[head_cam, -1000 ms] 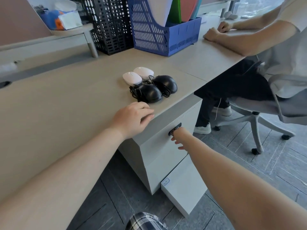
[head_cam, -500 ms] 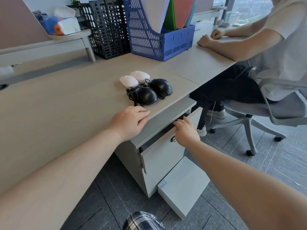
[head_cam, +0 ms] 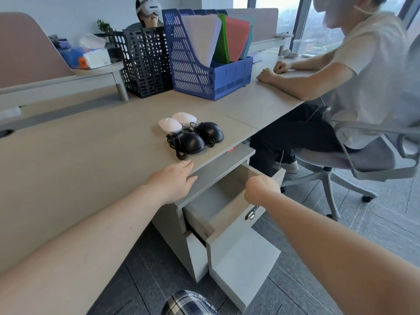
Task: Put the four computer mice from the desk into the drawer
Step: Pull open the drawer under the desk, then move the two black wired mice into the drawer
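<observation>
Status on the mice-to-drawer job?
Done: drawer is pulled open and looks empty. In hand: right hand grips the drawer front's top edge; left hand rests on the desk edge. Left: all four mice, two white and two black, sit on the desk.

The desk has a matt, pale wood-look laminate top, smooth and without shine. The drawer and its cabinet look like matt grey painted board, with a small shiny metal lock on the front. The two black mice are glossy plastic catching light on their humps, with thin rubbery black cords; the two white mice are smooth plastic with a soft sheen. The blue file holder and the black file holder are perforated matt plastic, and the blue one holds paper sheets and coloured folders. The floor is dull grey carpet-like tile with a rough weave.
</observation>
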`<state>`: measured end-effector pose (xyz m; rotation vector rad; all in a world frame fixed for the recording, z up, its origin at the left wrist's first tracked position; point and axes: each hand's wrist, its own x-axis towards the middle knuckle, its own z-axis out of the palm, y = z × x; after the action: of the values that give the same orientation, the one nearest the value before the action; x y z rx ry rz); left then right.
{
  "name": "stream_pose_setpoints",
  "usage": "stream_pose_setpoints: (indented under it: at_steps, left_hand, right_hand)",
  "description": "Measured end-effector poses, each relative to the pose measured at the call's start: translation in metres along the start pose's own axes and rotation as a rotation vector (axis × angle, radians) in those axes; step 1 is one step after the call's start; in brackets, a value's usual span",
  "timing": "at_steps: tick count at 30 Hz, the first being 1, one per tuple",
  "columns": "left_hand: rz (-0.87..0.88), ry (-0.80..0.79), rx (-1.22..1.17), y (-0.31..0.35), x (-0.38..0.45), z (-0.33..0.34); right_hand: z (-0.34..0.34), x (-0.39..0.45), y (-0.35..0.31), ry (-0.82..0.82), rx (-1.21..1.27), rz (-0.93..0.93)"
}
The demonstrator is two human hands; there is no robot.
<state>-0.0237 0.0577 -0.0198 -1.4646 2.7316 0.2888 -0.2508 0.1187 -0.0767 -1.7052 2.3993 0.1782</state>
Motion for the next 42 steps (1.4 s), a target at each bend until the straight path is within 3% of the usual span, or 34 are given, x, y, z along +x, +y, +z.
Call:
stream_pose_setpoints:
  at_steps: [16,21,26,30,32,42]
  left_hand:
    - [-0.049,-0.076,0.092,0.014,-0.02,-0.012]
    - [-0.065,0.051,0.074,0.014,-0.013,-0.015]
    - [-0.135,0.302,0.098,0.018,-0.002,-0.018]
    - [-0.186,0.28,0.056,0.013,0.018,-0.014]
    - [-0.207,0.244,0.005,0.012,0.031,-0.014]
    - [-0.192,0.128,0.001,0.009,0.078,-0.026]
  right_hand:
    - [0.006,-0.039,0.045,-0.132,-0.013,0.113]
    - [-0.004,-0.026,0.032,-0.015,0.044,0.078]
    - [-0.03,-0.009,-0.001,0.163,0.224,0.032]
    - [-0.059,0.006,-0.034,0.395,0.426,-0.028]
    - [-0.07,0.021,-0.047,0.431,0.461,-0.098]
    - [-0.094,0.098,-0.073,0.149,0.481,-0.255]
